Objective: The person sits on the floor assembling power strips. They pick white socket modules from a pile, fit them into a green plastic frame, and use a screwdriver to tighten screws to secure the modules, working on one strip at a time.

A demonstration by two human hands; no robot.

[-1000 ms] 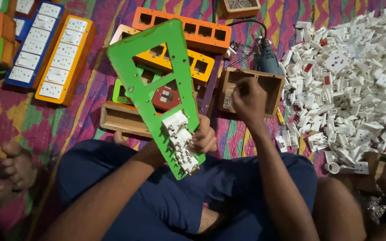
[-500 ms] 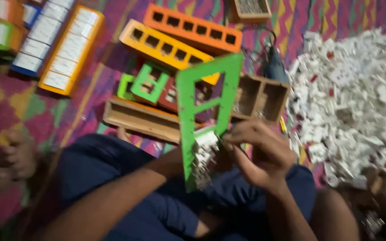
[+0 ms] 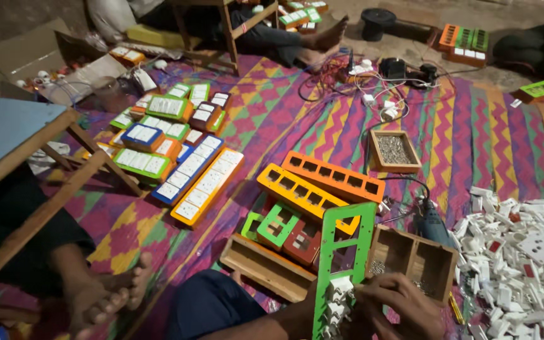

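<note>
A green plastic switch frame (image 3: 342,259) stands upright over my lap, with several white switch modules (image 3: 337,306) fitted in its lower end. My right hand (image 3: 400,306) curls against that lower end, fingertips on the white modules. My left hand is hidden behind the frame. Only its forearm (image 3: 271,327) shows, running up to the frame's bottom and holding it from behind.
Right beside my right hand are a wooden compartment box (image 3: 415,257), a blue power screwdriver (image 3: 431,221) and a heap of white switch parts (image 3: 524,264). Orange frames (image 3: 322,182), a long wooden box (image 3: 264,267) and finished switch boards (image 3: 196,179) lie ahead. Another person's feet (image 3: 105,296) rest left.
My view has lifted to take in the far mat. The green frame has turned from slanted to upright, and my right hand came from the wooden box onto the frame's lower end.
</note>
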